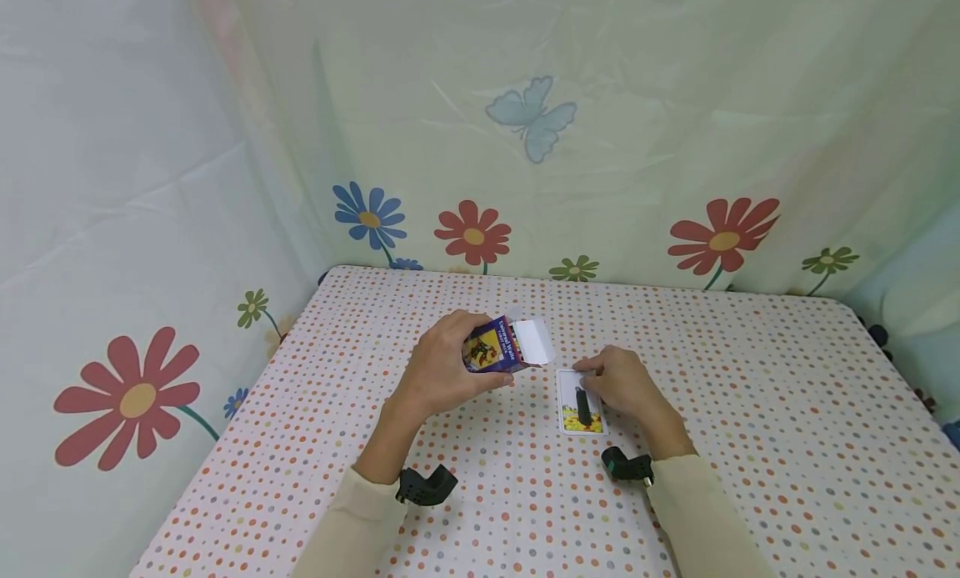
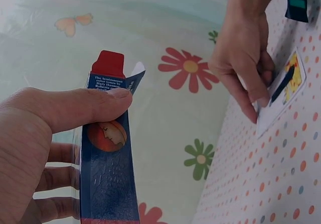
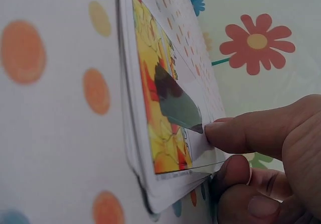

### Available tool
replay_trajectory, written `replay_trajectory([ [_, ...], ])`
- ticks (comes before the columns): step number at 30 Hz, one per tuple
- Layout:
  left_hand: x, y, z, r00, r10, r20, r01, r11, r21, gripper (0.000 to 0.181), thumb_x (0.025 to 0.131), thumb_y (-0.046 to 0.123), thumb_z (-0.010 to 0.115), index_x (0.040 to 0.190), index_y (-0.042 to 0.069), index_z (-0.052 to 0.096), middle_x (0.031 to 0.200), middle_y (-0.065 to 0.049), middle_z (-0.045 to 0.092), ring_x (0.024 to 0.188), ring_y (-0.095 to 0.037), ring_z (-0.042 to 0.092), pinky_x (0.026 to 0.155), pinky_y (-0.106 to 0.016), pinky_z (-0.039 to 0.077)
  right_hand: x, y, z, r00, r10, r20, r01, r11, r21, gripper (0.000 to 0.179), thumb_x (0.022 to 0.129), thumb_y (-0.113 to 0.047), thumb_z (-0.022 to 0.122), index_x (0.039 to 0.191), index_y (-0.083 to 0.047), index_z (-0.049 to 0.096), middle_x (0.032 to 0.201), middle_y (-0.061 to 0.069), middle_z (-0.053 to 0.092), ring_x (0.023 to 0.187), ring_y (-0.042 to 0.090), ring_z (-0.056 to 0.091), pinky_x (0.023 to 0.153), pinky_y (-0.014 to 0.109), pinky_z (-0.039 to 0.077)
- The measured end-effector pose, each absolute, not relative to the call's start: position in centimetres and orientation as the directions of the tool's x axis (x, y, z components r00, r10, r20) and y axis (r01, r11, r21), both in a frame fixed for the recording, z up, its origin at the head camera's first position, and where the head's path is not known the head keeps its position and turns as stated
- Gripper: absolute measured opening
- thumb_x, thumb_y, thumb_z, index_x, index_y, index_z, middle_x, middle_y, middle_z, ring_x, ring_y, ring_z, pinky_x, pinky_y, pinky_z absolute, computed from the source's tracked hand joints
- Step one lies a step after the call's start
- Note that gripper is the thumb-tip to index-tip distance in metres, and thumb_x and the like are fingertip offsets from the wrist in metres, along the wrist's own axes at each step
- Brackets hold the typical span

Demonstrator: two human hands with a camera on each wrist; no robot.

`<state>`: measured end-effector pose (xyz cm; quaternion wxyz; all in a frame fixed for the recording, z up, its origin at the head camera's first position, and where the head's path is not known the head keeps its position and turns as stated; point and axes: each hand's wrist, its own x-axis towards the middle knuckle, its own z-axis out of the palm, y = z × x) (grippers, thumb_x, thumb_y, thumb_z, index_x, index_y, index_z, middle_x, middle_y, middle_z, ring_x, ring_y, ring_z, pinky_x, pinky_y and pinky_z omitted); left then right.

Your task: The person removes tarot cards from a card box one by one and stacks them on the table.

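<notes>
Left hand (image 1: 442, 365): box (image 1: 483, 351) grasped and raised above the desk (image 1: 495, 495); thumb (image 2: 85, 106) laid across a narrow side near the mouth, fingers wrapped behind. Box tilted, open end toward the right hand (image 1: 626, 382); white flap (image 1: 534, 341) swung out, red tab (image 2: 108, 63) raised. Contents of the box cannot be made out.

Right hand: far end of the card stack (image 1: 570, 401) pinched by the fingertips (image 3: 215, 133), one on the top face, others curled at the edge. Whether every card is caught cannot be told. Stack lying face up on the dotted cloth, just below and right of the box; layered edges seen slightly uneven at the near corner. Dark shape (image 3: 175, 98) on the face; print or reflection not settled.

Handling, as judged: the edges are best squared against the desk before any lift, and the bottom card should be included in the pinch, or it may be left behind. Light pressure is advised, since the layers could slide or fan. The box should be held without squeezing, its walls being thin; the flap and tab should be kept clear so that no corner is snagged.
</notes>
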<state>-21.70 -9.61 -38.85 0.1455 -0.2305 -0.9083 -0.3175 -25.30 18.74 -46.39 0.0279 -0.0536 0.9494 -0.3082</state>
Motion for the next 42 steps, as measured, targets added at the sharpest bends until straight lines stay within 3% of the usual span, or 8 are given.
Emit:
replay_trajectory([
  [6, -21.8, -9.6, -38.9, -0.852, 0.33, 0.406, 0.512, 0.687, 0.515, 0.077, 0.069, 0.04, 0.094, 0.132, 0.01, 0.062, 0.121, -0.005, 0.065, 0.1, -0.018, 0.059, 0.081, -0.032, 0.053, -25.4, 18.8, -46.6, -0.991, -0.133, 0.032, -0.126, 0.798, -0.589, 0.027, 0.087, -0.006, 0.07, 0.113, -0.002, 0.077, 0.084, 0.009, 0.056, 0.075, 0.022, 0.048, 0.061, 0.032, 0.039],
  [12, -21.8, -9.7, -38.9, -0.852, 0.331, 0.405, 0.512, 0.687, 0.516, 0.076, 0.069, 0.04, 0.094, 0.132, 0.01, 0.062, 0.121, -0.004, 0.065, 0.1, -0.018, 0.059, 0.08, -0.032, 0.053, -25.5, 18.9, -46.8, -0.993, -0.115, 0.035, -0.112, 0.783, -0.612, 0.022, 0.086, -0.008, 0.072, 0.107, -0.003, 0.076, 0.089, 0.01, 0.062, 0.08, 0.023, 0.054, 0.066, 0.033, 0.044],
  [19, -21.7, -9.7, -38.9, -0.853, 0.33, 0.405, 0.511, 0.688, 0.515, 0.076, 0.07, 0.041, 0.094, 0.132, 0.01, 0.062, 0.121, -0.005, 0.065, 0.1, -0.018, 0.059, 0.081, -0.033, 0.054, -25.4, 18.9, -46.9, -0.997, -0.074, -0.023, -0.036, 0.709, -0.704, 0.023, 0.085, -0.004, 0.072, 0.107, 0.0, 0.067, 0.083, 0.011, 0.059, 0.054, 0.016, 0.055, 0.05, 0.028, 0.046],
  [26, -21.8, -9.6, -38.9, -0.851, 0.334, 0.406, 0.514, 0.688, 0.512, 0.076, 0.07, 0.04, 0.094, 0.132, 0.01, 0.062, 0.121, -0.004, 0.066, 0.101, -0.018, 0.059, 0.082, -0.033, 0.053, -25.5, 19.2, -46.6, -0.997, -0.043, -0.059, 0.014, 0.68, -0.733, 0.028, 0.09, -0.008, 0.068, 0.117, -0.001, 0.062, 0.096, 0.014, 0.058, 0.059, 0.016, 0.057, 0.051, 0.029, 0.048],
  [32, -21.8, -9.6, -39.0, -0.832, 0.361, 0.421, 0.541, 0.695, 0.473, 0.076, 0.071, 0.037, 0.093, 0.134, 0.009, 0.062, 0.12, -0.005, 0.065, 0.102, -0.019, 0.059, 0.083, -0.035, 0.053, -25.2, 19.4, -45.6, -0.999, -0.038, 0.029, -0.047, 0.667, -0.744, 0.026, 0.097, -0.011, 0.063, 0.12, -0.001, 0.061, 0.105, 0.016, 0.059, 0.067, 0.02, 0.06, 0.058, 0.032, 0.049],
  [37, -21.9, -9.6, -39.0, -0.828, 0.367, 0.425, 0.546, 0.702, 0.458, 0.075, 0.072, 0.036, 0.093, 0.134, 0.01, 0.061, 0.121, -0.005, 0.065, 0.102, -0.019, 0.059, 0.083, -0.035, 0.052, -24.9, 19.0, -44.5, -0.987, -0.017, 0.16, -0.133, 0.651, -0.747, 0.022, 0.095, -0.01, 0.066, 0.115, -0.001, 0.065, 0.102, 0.014, 0.061, 0.076, 0.023, 0.056, 0.066, 0.033, 0.046],
  [42, -21.8, -9.6, -39.1, -0.831, 0.365, 0.419, 0.541, 0.707, 0.456, 0.075, 0.072, 0.036, 0.093, 0.135, 0.01, 0.061, 0.122, -0.005, 0.065, 0.104, -0.019, 0.059, 0.086, -0.037, 0.053, -24.7, 18.6, -43.6, -0.967, 0.001, 0.256, -0.203, 0.609, -0.767, 0.015, 0.095, -0.01, 0.066, 0.108, -0.003, 0.066, 0.096, 0.012, 0.062, 0.072, 0.024, 0.055, 0.062, 0.032, 0.045],
])
